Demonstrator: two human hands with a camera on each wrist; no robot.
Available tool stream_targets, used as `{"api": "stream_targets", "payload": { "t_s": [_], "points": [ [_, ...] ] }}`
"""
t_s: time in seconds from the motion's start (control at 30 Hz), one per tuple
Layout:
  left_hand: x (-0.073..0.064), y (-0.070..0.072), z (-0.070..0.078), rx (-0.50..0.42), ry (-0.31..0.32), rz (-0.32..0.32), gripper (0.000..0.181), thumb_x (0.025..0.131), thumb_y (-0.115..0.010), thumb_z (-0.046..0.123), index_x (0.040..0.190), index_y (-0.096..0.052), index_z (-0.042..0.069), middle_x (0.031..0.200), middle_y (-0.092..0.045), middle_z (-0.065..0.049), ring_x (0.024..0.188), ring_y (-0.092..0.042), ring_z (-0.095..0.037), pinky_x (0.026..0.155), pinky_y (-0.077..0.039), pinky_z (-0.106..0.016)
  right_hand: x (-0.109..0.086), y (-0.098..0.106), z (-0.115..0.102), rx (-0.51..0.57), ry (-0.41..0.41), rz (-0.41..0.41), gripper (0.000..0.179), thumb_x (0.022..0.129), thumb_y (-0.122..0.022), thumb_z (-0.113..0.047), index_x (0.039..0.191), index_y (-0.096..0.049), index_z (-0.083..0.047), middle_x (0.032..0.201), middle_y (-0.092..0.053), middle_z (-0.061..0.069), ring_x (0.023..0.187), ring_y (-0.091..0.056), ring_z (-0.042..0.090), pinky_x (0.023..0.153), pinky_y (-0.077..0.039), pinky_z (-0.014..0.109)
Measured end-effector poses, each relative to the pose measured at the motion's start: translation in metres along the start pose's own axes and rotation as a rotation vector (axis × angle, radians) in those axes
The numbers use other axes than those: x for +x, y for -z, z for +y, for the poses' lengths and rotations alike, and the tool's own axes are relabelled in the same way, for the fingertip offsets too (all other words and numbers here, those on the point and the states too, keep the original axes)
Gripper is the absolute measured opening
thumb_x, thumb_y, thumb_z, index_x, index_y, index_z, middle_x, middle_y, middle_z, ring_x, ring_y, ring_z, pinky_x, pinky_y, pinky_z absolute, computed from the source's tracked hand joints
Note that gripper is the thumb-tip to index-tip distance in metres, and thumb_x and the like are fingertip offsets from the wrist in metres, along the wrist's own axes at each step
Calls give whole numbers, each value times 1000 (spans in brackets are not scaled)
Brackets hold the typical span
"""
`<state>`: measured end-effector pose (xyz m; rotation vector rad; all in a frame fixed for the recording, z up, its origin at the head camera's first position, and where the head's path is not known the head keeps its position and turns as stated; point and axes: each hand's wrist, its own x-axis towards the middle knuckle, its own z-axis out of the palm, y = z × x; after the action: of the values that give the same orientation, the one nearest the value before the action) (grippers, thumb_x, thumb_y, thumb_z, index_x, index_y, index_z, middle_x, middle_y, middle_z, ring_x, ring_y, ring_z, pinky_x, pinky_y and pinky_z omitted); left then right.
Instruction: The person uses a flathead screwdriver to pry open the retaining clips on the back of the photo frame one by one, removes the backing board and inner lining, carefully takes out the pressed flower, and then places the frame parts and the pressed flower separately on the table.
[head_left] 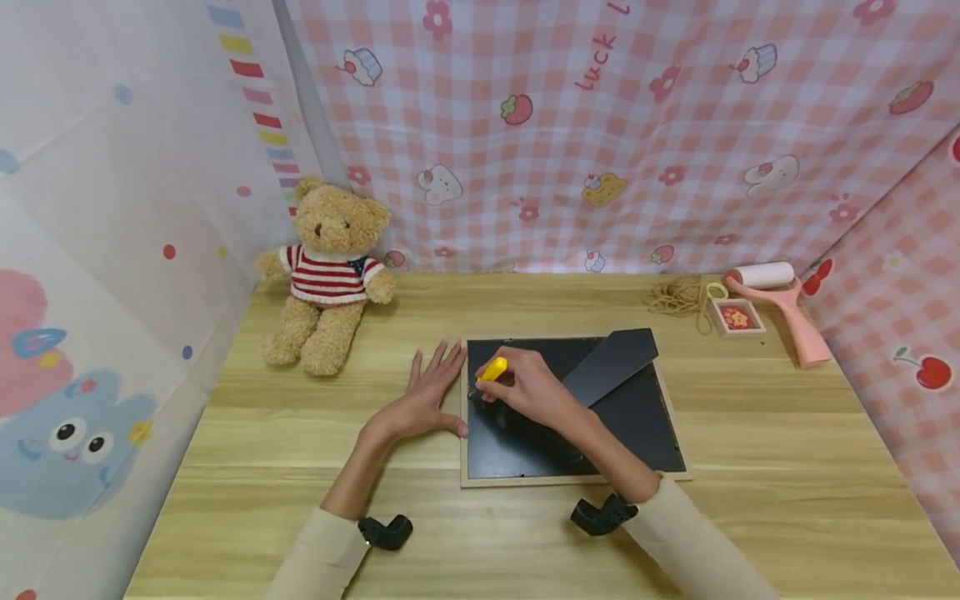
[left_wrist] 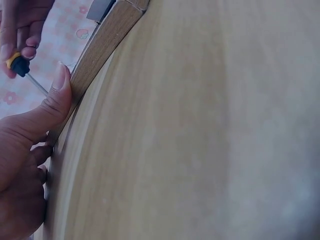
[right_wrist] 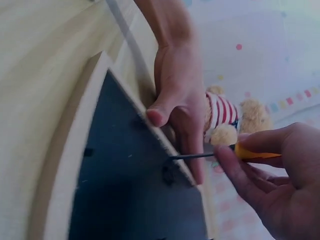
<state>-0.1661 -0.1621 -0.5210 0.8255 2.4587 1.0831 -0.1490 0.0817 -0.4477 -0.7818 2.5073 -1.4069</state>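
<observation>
A picture frame (head_left: pixel 525 481) with a light wooden rim lies back side up on the table, its black backing board (head_left: pixel 510 450) and black stand leg (head_left: pixel 615 367) showing. My right hand (head_left: pixel 534 387) pinches the yellow handle of a screwdriver (right_wrist: pixel 245 151) over the left part of the backing. In the right wrist view the metal shaft slants to the frame's inner edge, its tip right by the rim. Beside the left rim, my left hand (head_left: pixel 418 406) lies with fingers spread and straight, the thumb pressing against the wooden edge (left_wrist: pixel 95 55).
A teddy bear (head_left: pixel 330 271) in a striped sweater sits at the back left. Toward the back right are a bundle of twine (head_left: pixel 675 296), a small framed picture (head_left: pixel 737 317) and a pink-handled lint roller (head_left: pixel 798 321). Patterned cloth (head_left: pixel 525 142) hangs behind the table.
</observation>
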Motion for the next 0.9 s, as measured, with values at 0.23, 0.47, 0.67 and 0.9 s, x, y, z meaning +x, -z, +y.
{"api": "stream_targets", "payload": {
  "t_s": [0.23, 0.47, 0.67, 0.9],
  "points": [
    [1, -2, 0, 3, -2, -7, 133, 79, -95, 32, 175, -8, 0, 184, -1, -20, 171, 14, -39, 131, 25, -62, -6, -3, 0, -16, 3, 25, 14, 102, -76, -4, 112, -73, 5, 102, -79, 17, 81, -79, 17, 72, -64, 22],
    [0, -2, 0, -3, -4, -3, 134, 79, -95, 32, 175, -6, 0, 184, 0, -20, 171, 14, -39, 130, 26, -60, -21, -13, 11, 78, 38, 117, 19, 99, -78, 0, 116, -76, 9, 108, -74, 18, 88, -80, 25, 78, -67, 25],
    [0, -2, 0, 11, -10, 3, 134, 78, -95, 31, 175, -7, -1, 183, -1, -21, 171, 13, -40, 130, 26, -61, -21, -11, 21, 192, -41, 164, 18, 99, -78, 2, 115, -75, 9, 107, -80, 21, 87, -82, 26, 79, -69, 36],
    [1, -1, -1, 19, -14, 8, 134, 79, -94, 34, 175, -8, -1, 183, -3, -22, 171, 12, -41, 130, 24, -63, 2, 1, 11, 69, -20, 33, 19, 103, -75, -5, 116, -76, 9, 98, -81, 15, 80, -80, 20, 76, -67, 31]
  ]
}}
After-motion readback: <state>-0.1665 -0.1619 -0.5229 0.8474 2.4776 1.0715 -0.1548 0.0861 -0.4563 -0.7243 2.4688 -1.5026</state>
